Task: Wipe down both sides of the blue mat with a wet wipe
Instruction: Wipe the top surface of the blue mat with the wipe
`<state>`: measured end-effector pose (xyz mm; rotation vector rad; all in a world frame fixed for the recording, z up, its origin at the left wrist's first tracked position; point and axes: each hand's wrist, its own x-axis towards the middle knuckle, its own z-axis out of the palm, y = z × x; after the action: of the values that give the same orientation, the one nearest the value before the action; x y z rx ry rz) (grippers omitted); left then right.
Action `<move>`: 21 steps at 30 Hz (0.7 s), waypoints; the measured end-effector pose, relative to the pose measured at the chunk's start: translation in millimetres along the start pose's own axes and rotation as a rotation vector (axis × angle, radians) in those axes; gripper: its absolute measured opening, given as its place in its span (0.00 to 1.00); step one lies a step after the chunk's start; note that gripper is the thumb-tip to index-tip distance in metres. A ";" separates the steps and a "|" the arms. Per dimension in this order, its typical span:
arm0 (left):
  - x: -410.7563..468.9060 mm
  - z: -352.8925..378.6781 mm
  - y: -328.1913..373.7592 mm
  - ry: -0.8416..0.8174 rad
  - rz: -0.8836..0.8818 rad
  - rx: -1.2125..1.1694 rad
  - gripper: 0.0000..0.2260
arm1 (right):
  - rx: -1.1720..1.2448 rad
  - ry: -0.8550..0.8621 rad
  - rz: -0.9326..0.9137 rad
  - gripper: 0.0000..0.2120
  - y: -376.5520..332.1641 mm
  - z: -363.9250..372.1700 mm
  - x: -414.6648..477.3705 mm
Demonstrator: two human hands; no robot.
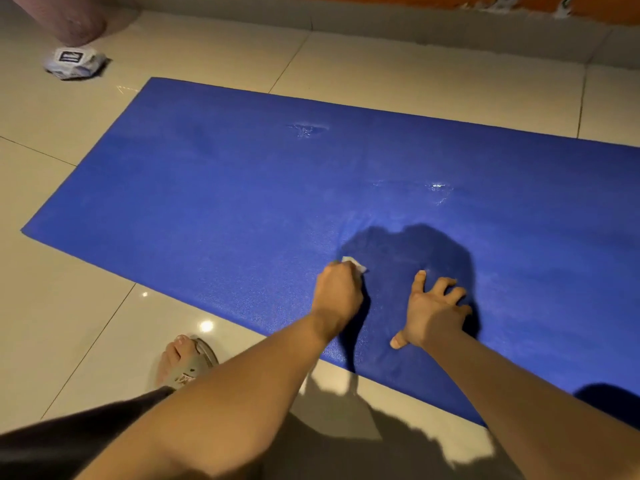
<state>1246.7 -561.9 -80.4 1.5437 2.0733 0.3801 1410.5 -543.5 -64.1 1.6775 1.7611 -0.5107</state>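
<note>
The blue mat [242, 188] lies flat on the tiled floor and runs off the frame's right edge. My left hand [337, 292] grips a small white wet wipe [355, 264] and holds it down on the mat near the front edge. Just to its right, my right hand [431, 308] rests on the mat with the fingers spread and the fingertips pressing down. Two wet, shiny patches show further out on the mat's surface.
A pack of wet wipes [74, 62] lies on the floor at the far left, beside a pinkish cushion-like thing [69, 19]. My foot in a grey sandal [183, 362] stands on the tiles by the mat's front edge. A wall base [450, 29] runs behind the mat.
</note>
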 end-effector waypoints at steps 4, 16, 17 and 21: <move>5.9 -17.1 -5.3 -0.130 0.102 0.146 0.11 | -0.096 0.003 -0.064 0.68 5.2 -16.0 4.3; 38.6 -59.6 -91.5 0.233 -0.193 0.117 0.05 | -0.205 -0.019 -0.261 0.79 31.8 -72.1 77.6; 36.5 -54.0 -84.9 0.258 -0.217 0.037 0.05 | -0.210 -0.028 -0.260 0.79 30.4 -71.9 78.5; 30.2 -19.7 -46.2 0.188 -0.149 -0.128 0.04 | -0.225 -0.011 -0.256 0.80 30.3 -68.2 82.0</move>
<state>1192.3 -545.9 -95.1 1.3138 2.2425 0.6092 1429.7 -434.3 -66.5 1.3017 1.9581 -0.4136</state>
